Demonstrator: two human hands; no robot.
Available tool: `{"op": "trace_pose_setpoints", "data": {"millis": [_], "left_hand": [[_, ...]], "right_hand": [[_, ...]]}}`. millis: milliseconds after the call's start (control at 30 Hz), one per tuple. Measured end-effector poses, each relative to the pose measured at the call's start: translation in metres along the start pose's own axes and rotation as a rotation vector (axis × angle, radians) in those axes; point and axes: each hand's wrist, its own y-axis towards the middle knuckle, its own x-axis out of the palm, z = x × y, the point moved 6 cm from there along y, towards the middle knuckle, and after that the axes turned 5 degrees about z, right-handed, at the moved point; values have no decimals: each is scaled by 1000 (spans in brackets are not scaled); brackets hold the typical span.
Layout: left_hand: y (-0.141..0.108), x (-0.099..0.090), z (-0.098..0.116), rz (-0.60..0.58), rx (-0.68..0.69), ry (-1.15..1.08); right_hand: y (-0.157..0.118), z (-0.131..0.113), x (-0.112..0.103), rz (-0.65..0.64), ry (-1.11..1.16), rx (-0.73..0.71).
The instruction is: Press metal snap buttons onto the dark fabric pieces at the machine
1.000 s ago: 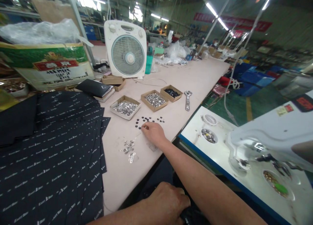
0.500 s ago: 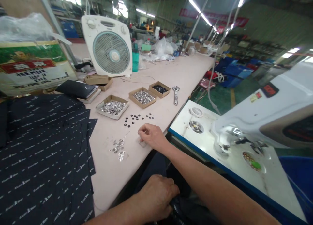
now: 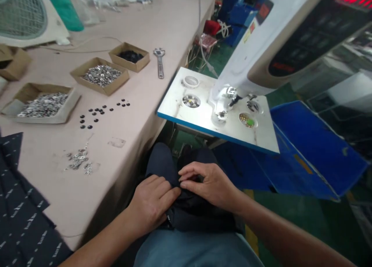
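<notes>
Dark fabric [image 3: 194, 207] lies across my lap. My left hand [image 3: 154, 199] is closed on it, thumb and fingers pressed together. Just to the right, my right hand [image 3: 205, 183] has thumb and fingertips brought together over the cloth; anything between them is too small to make out. The two hands nearly touch at the fingertips. On the table to the left lie black caps [image 3: 94, 114] and a scatter of small silver rings and studs [image 3: 78, 159].
Card boxes of metal parts [image 3: 106, 89] and black parts [image 3: 142, 66], plus an adjustable wrench [image 3: 159, 63], sit on the table [image 3: 122, 174]. A white machine [image 3: 244, 61] on a blue-edged stand [image 3: 188, 121] is at right. Printed dark cloth [image 3: 26, 220] lies at left.
The view has swung right and down. My right hand has left the table edge and come down to the fabric on my lap, beside my left hand.
</notes>
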Motion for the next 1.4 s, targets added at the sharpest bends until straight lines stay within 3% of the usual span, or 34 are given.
{"op": "trace_pose_setpoints", "data": {"millis": [267, 767, 1233, 1400], "left_hand": [[-3, 2, 12, -17, 42, -96], [-5, -3, 11, 56, 53, -128], [-9, 3, 4, 28, -55, -178], [-6, 5, 0, -1, -141, -197]], "right_hand": [[-30, 8, -1, 53, 39, -54], [-36, -4, 0, 79, -141, -231], [-34, -9, 9, -46, -426, -289], [-34, -10, 11, -114, -427, -317]]}}
